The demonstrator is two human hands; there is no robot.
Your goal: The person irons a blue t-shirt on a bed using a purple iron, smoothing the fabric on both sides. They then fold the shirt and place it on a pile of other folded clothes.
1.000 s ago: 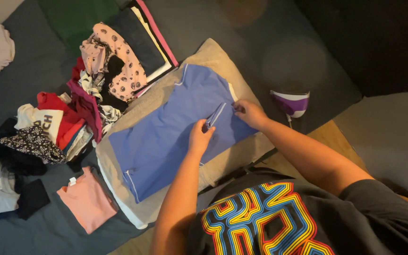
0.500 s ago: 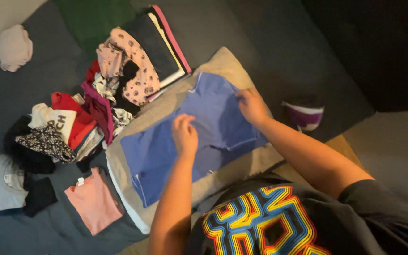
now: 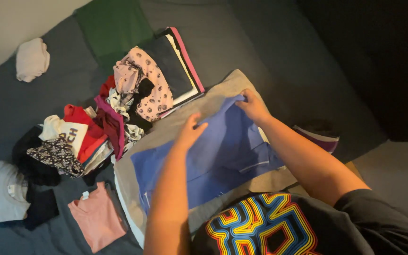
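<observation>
The blue shirt lies spread on a beige cloth over the dark grey bed, directly in front of the person; both hands work at its far edge. The right hand pinches the upper corner of the blue fabric between thumb and fingers; the left hand rests on the same edge with fingers curled onto the cloth, though whether it truly grips or only presses I cannot tell.

A second ago the hands sat lower, near the middle of the shirt by a pale strip; half a second ago they had parted across it; now both have travelled to the far hem — so the garment looks caught at its top edge, a fold apparently under way rather than finished.

To the left sits a heap of mixed clothes — red, white, black print; a pink spotted garment lies on top near a neat folded stack; a salmon top lies flat nearby; a green cloth is further off.
</observation>
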